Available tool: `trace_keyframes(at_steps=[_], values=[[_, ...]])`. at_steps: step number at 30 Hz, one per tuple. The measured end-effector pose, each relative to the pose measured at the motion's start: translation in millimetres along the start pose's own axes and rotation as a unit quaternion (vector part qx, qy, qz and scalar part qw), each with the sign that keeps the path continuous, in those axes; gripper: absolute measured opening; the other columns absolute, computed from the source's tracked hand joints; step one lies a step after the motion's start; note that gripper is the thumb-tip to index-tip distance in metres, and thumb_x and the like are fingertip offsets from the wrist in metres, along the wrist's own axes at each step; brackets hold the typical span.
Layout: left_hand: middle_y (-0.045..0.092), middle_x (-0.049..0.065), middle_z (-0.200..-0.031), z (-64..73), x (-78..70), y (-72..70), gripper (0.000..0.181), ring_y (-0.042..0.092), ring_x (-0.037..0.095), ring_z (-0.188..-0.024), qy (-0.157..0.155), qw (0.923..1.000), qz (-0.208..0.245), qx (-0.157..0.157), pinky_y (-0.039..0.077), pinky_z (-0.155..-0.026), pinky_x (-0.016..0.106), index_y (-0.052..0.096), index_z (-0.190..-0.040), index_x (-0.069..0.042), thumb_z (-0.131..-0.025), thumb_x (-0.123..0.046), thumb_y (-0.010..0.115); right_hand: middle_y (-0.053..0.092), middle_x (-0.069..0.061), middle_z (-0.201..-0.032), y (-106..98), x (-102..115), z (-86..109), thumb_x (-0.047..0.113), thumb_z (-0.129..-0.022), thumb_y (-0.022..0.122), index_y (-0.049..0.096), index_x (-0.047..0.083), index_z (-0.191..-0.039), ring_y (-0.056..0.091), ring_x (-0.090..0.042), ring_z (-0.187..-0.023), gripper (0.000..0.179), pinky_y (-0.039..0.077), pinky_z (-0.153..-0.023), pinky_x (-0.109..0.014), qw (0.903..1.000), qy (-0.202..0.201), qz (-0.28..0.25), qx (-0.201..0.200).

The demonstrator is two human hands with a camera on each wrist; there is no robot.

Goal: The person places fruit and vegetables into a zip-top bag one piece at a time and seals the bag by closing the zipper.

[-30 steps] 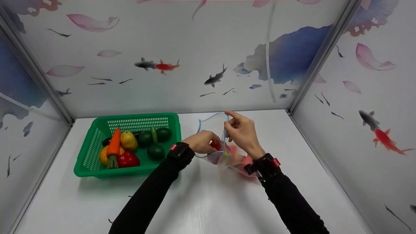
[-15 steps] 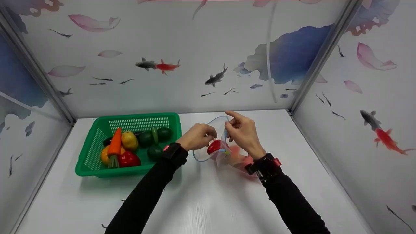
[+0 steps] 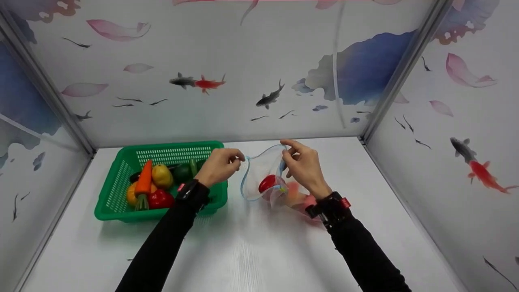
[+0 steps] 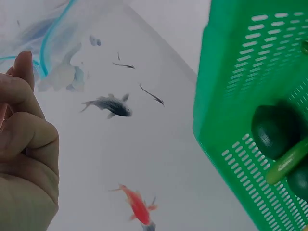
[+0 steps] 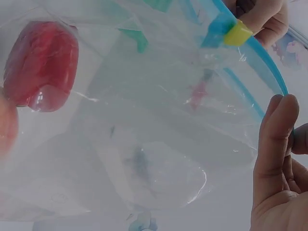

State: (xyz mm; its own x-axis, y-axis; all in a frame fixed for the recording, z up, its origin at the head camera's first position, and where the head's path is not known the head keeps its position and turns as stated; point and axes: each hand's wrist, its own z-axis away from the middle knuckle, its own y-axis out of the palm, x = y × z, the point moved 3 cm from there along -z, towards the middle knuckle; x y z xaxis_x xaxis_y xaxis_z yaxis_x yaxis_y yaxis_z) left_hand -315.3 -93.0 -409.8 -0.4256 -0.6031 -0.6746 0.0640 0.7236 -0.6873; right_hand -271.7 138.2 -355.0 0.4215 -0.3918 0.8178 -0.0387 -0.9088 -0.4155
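Note:
A clear zip bag (image 3: 259, 166) with a blue rim and a yellow slider (image 5: 238, 32) lies on the white table, its mouth spread wide. My right hand (image 3: 302, 164) pinches the far right part of the rim between curled fingers. At the left corner of the mouth, my left hand (image 3: 219, 166) has its thumb and index fingertips at the rim, pinching it. Inside the bag sits a glossy red vegetable or fruit (image 3: 267, 183), also visible in the right wrist view. More orange and pink items (image 3: 310, 200) show blurred through the plastic beside the right wrist.
A green basket (image 3: 106, 182) stands left of the bag, partly behind my left hand. It holds a carrot (image 3: 144, 182), a yellow fruit (image 3: 161, 175), a red pepper (image 3: 161, 198) and several dark green vegetables (image 4: 274, 132). Printed white walls (image 3: 243, 121) enclose the table.
My left hand has let go of the red item inside the bag, come out and moved left to the rim, drawing its corner outward. My right hand stays in place.

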Motion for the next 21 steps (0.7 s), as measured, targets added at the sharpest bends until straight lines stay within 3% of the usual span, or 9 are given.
trace_keyframes(at_steps=[11, 17, 21], values=[[0.072, 0.013, -0.088, 19.8, 54.7, -41.2, 0.024, 0.058, 0.019, -0.07, -0.056, 0.9978, -0.002, -0.036, 0.045, -0.064, 0.031, 0.073, -0.106, -0.006, -0.095, -0.007, 0.051, 0.063, -0.019, -0.079, 0.5, -5.7, -0.6, 0.0, -0.095, 0.055, 0.065, -0.002, -0.124, 0.055, 0.004, -0.047, 0.031, 0.044, -0.043, -0.016, 1.0, -0.001, 0.009, 0.0], [0.072, 0.016, -0.09, 27.3, 69.8, -45.9, 0.023, 0.056, 0.018, -0.066, -0.055, 0.9972, -0.011, -0.048, 0.045, -0.062, 0.031, 0.073, -0.106, -0.008, -0.097, -0.007, 0.052, 0.063, -0.01, -0.082, 4.6, -42.4, -10.4, 0.009, -0.098, 0.054, 0.065, 0.009, -0.126, 0.06, -0.012, -0.049, 0.031, 0.047, -0.041, -0.024, 0.9997, -0.001, 0.023, 0.012], [0.072, 0.012, -0.089, 27.7, 72.4, -43.5, 0.018, 0.06, 0.016, -0.063, -0.055, 0.9974, -0.018, -0.042, 0.05, -0.063, 0.031, 0.072, -0.107, -0.008, -0.096, -0.014, 0.059, 0.058, -0.009, -0.086, 5.4, -43.0, -10.3, 0.009, -0.1, 0.051, 0.063, 0.009, -0.13, 0.055, -0.012, -0.045, 0.032, 0.044, -0.038, -0.023, 0.999, 0.001, 0.034, 0.029]])
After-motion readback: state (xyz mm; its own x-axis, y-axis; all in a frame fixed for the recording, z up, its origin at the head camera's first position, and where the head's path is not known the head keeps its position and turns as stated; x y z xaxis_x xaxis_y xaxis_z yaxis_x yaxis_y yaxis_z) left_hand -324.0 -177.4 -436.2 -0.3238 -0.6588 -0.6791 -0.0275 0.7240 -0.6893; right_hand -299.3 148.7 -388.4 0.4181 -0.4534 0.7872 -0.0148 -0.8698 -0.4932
